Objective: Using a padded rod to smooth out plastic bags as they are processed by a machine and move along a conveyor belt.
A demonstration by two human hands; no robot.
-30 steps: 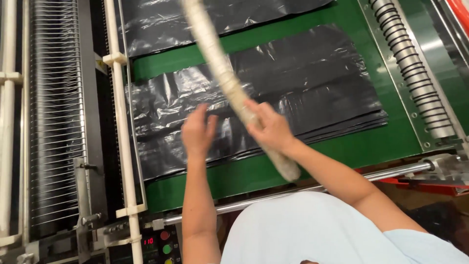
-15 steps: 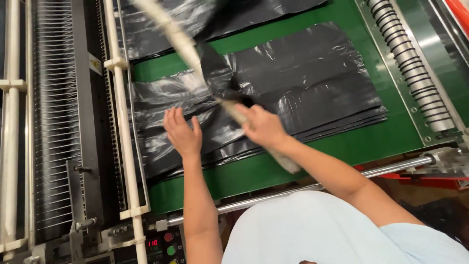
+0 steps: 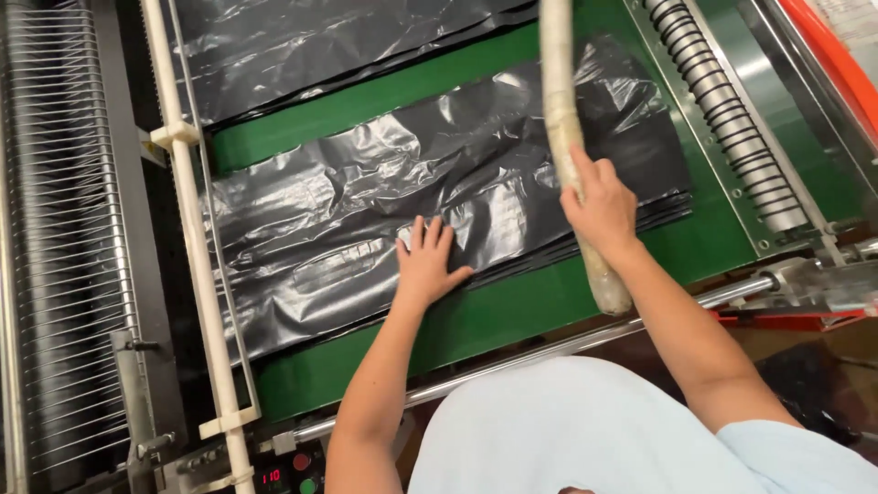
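Observation:
A stack of black plastic bags lies on a green conveyor belt. My left hand rests flat on the stack's near edge, fingers spread. My right hand grips a long pale wrapped stick, held upright over the right part of the stack. The stick's lower end reaches past the bags to the belt's near edge. A second stack of black bags lies farther back on the belt.
A white frame rail runs along the belt's left side, with a wire rack beyond it. A ribbed metal roller stands at the right. A steel bar crosses the near edge, with a control panel below.
The stick has swung from a slant over the left of the stack to upright on the right. My left hand moved right and pressed flat on the bags.

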